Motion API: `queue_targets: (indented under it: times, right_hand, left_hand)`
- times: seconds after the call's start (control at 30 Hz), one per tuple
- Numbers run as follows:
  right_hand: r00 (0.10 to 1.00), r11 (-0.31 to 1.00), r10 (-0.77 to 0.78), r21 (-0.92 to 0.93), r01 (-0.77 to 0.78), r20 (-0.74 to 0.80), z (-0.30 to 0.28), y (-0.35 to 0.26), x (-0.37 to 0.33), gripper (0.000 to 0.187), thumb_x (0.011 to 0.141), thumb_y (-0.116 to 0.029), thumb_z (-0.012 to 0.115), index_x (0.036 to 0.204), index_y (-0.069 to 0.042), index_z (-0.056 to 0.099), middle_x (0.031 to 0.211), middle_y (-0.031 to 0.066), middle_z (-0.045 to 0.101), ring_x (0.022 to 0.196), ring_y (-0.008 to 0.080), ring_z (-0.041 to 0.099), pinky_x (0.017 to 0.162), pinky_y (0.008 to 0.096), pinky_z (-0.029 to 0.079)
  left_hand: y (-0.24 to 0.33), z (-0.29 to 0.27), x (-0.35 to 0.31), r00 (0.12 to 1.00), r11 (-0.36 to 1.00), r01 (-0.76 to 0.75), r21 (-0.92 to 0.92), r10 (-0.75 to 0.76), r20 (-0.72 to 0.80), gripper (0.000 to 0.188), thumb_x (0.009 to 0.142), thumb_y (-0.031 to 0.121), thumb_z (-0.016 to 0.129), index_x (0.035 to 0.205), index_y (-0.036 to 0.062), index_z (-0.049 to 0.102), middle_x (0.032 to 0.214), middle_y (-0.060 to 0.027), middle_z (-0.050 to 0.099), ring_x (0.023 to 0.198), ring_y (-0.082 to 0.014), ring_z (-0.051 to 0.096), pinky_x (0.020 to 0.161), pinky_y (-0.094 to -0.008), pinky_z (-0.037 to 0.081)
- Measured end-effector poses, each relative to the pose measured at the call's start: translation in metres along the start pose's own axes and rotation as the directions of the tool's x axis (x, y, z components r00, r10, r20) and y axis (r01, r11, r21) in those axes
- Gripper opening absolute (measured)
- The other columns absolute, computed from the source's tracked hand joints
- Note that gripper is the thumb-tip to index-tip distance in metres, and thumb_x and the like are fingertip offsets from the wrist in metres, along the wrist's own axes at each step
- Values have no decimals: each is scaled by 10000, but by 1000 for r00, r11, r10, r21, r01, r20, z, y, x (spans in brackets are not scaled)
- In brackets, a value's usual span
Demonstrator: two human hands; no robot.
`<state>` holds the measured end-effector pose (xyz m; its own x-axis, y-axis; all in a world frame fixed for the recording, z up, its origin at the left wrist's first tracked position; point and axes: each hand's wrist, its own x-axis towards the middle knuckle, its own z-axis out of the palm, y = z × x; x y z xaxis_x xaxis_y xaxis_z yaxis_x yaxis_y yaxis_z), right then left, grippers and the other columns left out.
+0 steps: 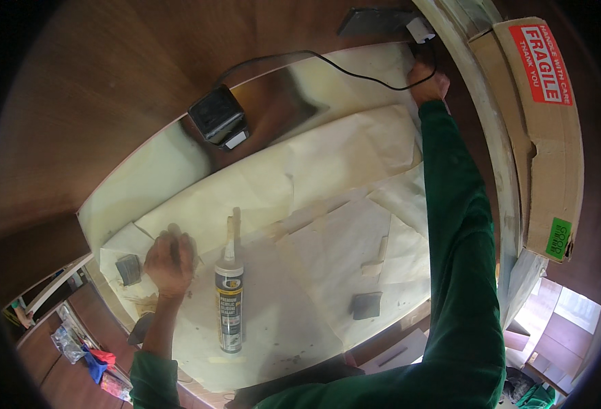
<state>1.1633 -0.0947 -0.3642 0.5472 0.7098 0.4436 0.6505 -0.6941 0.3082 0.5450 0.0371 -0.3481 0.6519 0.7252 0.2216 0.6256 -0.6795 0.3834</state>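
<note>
My left hand [170, 262] rests on the cream paper sheet [266, 170] with its fingers curled. What it holds, if anything, is hidden. A small dark grey square block [129, 270] lies just left of it. To its right a sealant cartridge [229, 307] with a pale nozzle lies on the paper. At the far right edge of the surface, my right hand [428, 83] is closed beside a black cable [355, 73]. I cannot make out anything inside its fingers. The cable runs from a black box-shaped device [217, 116] toward a white plug [420, 30].
A second dark square block [366, 306] sits on the paper nearer to me. On the right, a cardboard box [546, 143] with a red label lies along a pale ledge [495, 129]. Brown wood panelling [130, 82] rises behind. Bags and coloured items [99, 365] lie at the lower left.
</note>
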Motion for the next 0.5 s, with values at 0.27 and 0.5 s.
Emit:
queue_targets:
  times: [0.27,0.5]
  right_hand:
    - [997,997,-50,-60,54,65,0,0,0,272,834,-141,548,1089,-104,636,893,149,709,809,320,717,664,501,572]
    - [995,992,-22,-119,33,93,16,-3,3,180,827,-196,577,946,-100,673,899,117,707,840,330,704,592,447,575]
  left_hand:
    - [-2,2,0,1000,1000,-9,-2,9,-1,236,924,271,599,861,46,572,702,-132,567,599,-348,585,538,-427,454]
    - [-1,1,0,1000,1000,-14,1,14,-10,232,923,266,604,865,44,570,697,-123,564,588,-337,581,527,-418,447]
